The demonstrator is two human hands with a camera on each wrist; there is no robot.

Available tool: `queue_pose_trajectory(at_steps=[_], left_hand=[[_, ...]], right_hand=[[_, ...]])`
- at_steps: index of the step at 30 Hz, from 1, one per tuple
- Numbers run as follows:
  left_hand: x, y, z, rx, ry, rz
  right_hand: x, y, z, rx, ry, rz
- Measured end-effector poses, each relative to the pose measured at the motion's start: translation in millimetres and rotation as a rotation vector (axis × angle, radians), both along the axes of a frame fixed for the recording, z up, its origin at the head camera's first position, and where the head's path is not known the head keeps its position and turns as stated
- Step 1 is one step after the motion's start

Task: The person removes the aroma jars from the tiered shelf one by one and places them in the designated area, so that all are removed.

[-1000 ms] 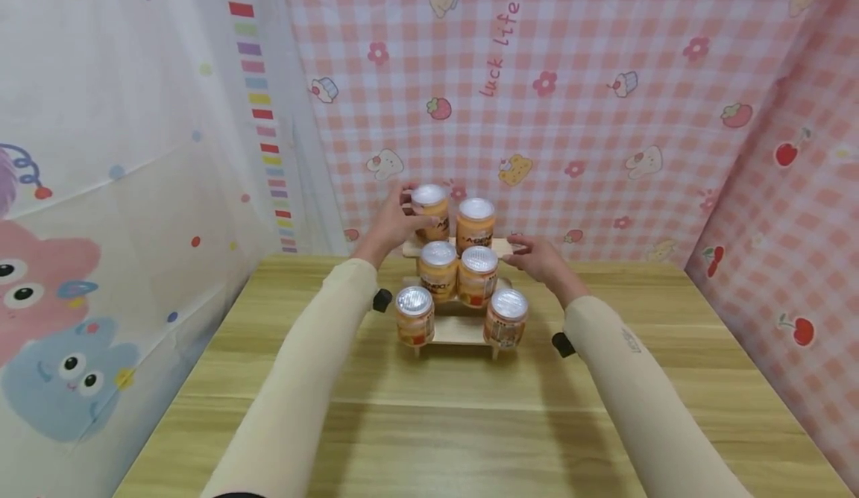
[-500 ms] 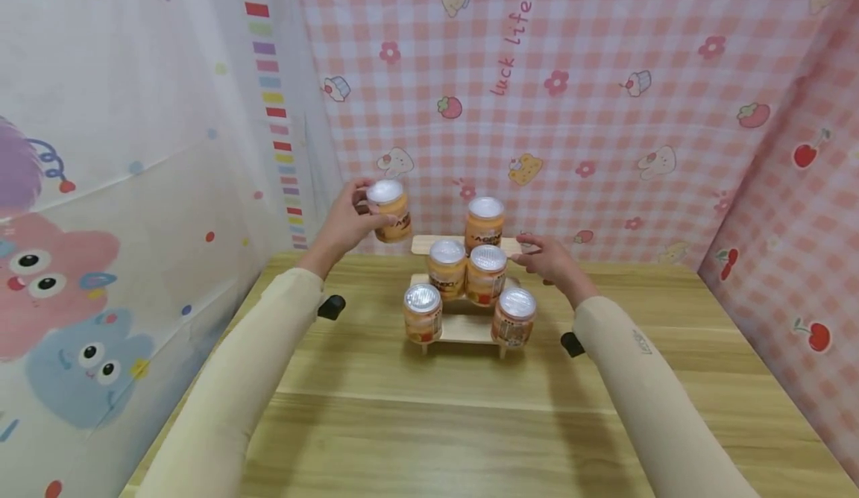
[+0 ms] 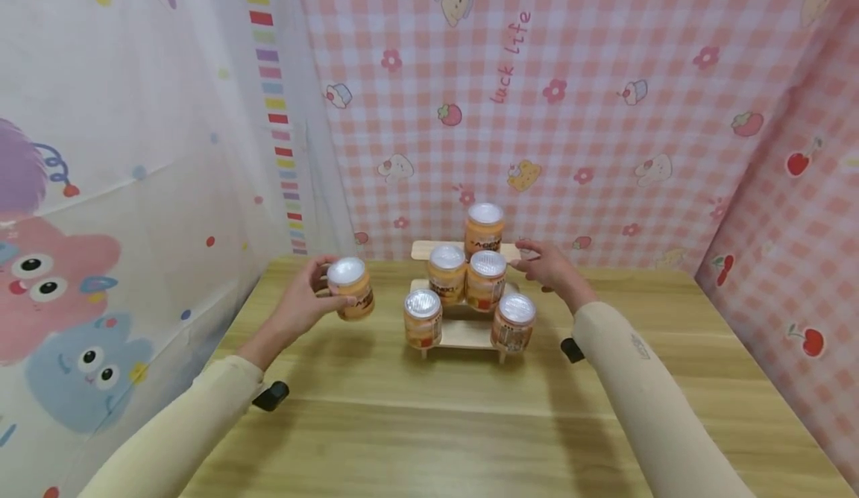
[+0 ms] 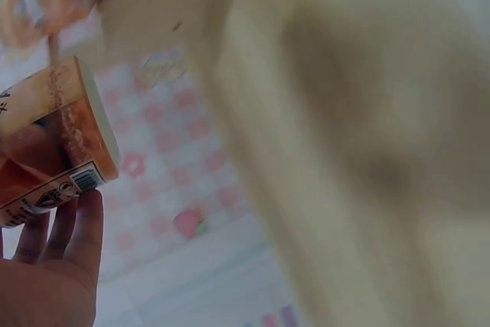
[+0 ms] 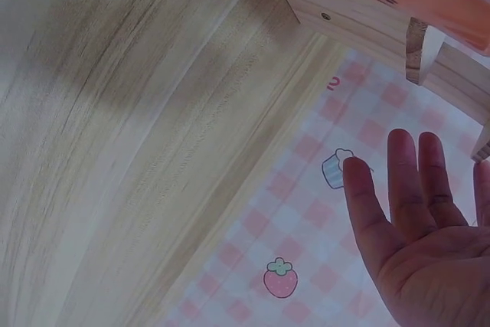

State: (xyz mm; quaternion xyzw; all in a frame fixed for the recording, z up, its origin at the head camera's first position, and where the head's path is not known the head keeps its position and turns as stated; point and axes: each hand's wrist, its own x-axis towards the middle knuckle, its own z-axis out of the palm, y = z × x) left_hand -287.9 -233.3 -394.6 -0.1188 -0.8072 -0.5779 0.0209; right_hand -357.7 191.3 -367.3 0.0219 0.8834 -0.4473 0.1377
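My left hand (image 3: pixel 307 299) grips an orange can (image 3: pixel 354 297) with a silver lid, thumb across its front, left of a wooden stepped rack and above the table. In the left wrist view, the same can (image 4: pixel 57 139) shows a barcode near its end, with fingers against its side. My right hand (image 3: pixel 546 265) is at the right end of the rack's top step (image 3: pixel 436 249), fingertips right at the board's edge. Extended fingers (image 5: pixel 409 189) show in the right wrist view. One similar can (image 3: pixel 485 228) stands on the top step.
Two cans, including one at left (image 3: pixel 446 273), stand side by side on the middle step. The bottom step (image 3: pixel 466 332) carries a can at each end. A wood-grain table (image 3: pixel 429 438) lies underneath, with a pink checked curtain (image 3: pixel 416 125) behind.
My left hand has lifted a can off the left of the top step, carried it left, then lowered it toward the table. My right hand has stayed by the top step's right end.
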Motion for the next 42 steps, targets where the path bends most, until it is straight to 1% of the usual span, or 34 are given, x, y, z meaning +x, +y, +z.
queue_pose_trajectory(at_steps=[2, 5, 8, 12, 16, 18, 23, 27, 32, 36, 39, 42], left_hand=[[13.8, 0.1, -12.1, 0.017, -0.008, -0.017], [31.7, 5.2, -28.3, 0.031, -0.009, -0.046], [45.0, 15.3, -42.2, 0.035, -0.017, -0.071], [57.8, 34.5, -56.6, 0.052, -0.053, -0.092], [66.8, 53.7, -68.4, 0.08, -0.1, -0.114], [69.6, 61.6, -73.3, 0.088, -0.112, -0.123], [73.7, 76.7, -82.7, 0.089, -0.116, -0.159], [76.3, 86.3, -88.1, 0.073, -0.123, -0.202], [79.0, 96.5, -92.0, 0.077, -0.107, -0.258], [79.8, 99.2, -94.1, 0.081, -0.095, -0.256], [78.8, 98.5, -97.0, 0.079, -0.095, -0.248], [77.3, 97.1, -100.4, 0.071, -0.085, -0.254]], right_hand=[[0.0, 0, -1.4, -0.006, -0.006, -0.007], [-1.2, 2, -2.4, -0.02, -0.006, -0.01], [-2.2, 5, -2.8, -0.038, -0.006, -0.006], [-1.4, 6, -2.8, -0.049, -0.009, -0.006], [0.0, 7, -4.3, -0.052, -0.011, -0.006], [0.3, 7, -5.3, -0.056, -0.009, -0.006], [0.6, 6, -5.9, -0.053, -0.005, -0.012], [0.9, 6, -5.8, -0.044, -0.003, -0.017], [2.3, 5, -4.4, -0.04, 0.003, -0.008], [2.4, 2, -5.0, -0.049, -0.005, -0.005], [1.9, 1, -5.9, -0.057, -0.009, -0.004], [1.3, 0, -6.0, -0.055, -0.011, -0.007]])
